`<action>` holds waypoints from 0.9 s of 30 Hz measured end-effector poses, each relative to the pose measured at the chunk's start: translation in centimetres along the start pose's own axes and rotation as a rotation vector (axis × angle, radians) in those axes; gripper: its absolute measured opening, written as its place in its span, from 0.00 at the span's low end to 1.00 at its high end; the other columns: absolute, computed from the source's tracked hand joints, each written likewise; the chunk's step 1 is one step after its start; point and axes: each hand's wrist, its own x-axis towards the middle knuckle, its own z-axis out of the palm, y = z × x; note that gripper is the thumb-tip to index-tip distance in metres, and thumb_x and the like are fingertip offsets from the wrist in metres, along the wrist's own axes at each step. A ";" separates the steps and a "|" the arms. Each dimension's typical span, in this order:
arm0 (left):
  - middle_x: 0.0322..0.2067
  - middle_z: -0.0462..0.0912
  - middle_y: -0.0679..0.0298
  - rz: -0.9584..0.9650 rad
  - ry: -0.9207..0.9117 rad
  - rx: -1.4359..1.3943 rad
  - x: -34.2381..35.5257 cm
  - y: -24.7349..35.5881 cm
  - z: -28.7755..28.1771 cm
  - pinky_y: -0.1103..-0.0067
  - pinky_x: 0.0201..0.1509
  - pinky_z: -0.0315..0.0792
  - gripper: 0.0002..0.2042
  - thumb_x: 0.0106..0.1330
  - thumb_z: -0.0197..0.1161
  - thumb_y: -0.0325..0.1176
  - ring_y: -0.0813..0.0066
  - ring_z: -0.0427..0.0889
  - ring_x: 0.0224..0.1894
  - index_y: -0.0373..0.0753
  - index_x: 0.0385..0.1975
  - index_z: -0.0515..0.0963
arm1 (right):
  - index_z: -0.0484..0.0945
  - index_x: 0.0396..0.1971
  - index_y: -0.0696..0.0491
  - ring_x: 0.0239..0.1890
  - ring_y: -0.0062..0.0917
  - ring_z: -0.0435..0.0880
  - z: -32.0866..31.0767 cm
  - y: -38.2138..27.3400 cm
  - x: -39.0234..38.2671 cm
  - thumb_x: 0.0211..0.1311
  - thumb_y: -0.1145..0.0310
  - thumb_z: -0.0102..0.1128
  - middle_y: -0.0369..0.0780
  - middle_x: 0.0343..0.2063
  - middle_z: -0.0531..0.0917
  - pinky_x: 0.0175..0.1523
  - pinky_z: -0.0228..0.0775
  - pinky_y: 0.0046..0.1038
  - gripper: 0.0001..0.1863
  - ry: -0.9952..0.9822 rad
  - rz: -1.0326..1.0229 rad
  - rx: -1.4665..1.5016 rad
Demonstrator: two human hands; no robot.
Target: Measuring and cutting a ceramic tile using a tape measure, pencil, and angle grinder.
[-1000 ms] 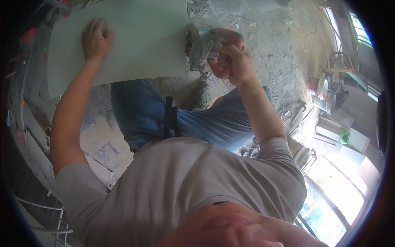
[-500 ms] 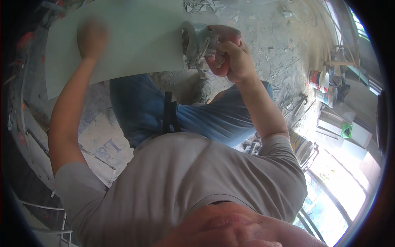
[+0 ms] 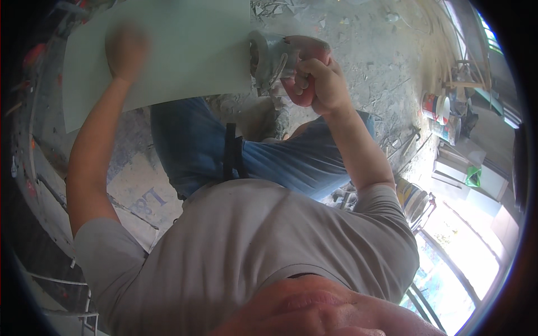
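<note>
Sheet (image 3: 185, 56): pale, flat, beyond the jeans (image 3: 182, 140).
Power tool (image 3: 274, 53): at the sheet's right edge.
Right hand (image 3: 325, 84): clasped round its red handle (image 3: 319, 49).
Left hand (image 3: 128, 53): blurred near the sheet's left edge; cannot tell finger spread.
Floor (image 3: 386, 73): grey, dusty, with shards (image 3: 272, 9) beside the sheet.
Bucket (image 3: 434, 107): by the floor's right edge.
Window (image 3: 465, 257): glaring, lower right.

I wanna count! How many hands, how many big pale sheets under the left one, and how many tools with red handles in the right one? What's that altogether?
Hands: 2, left hand and right hand
Pale sheet: 1
Red-handled tool: 1
Total: 4
</note>
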 end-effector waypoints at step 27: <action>0.67 0.71 0.58 0.006 -0.012 -0.012 0.1 -0.1 0.2 0.62 0.71 0.61 0.27 0.67 0.56 0.52 0.56 0.68 0.69 0.48 0.64 0.74 | 0.75 0.58 0.59 0.21 0.18 0.72 -0.2 0.6 -2.1 0.58 0.80 0.49 0.37 0.28 0.76 0.25 0.69 0.23 0.25 -0.009 0.034 0.048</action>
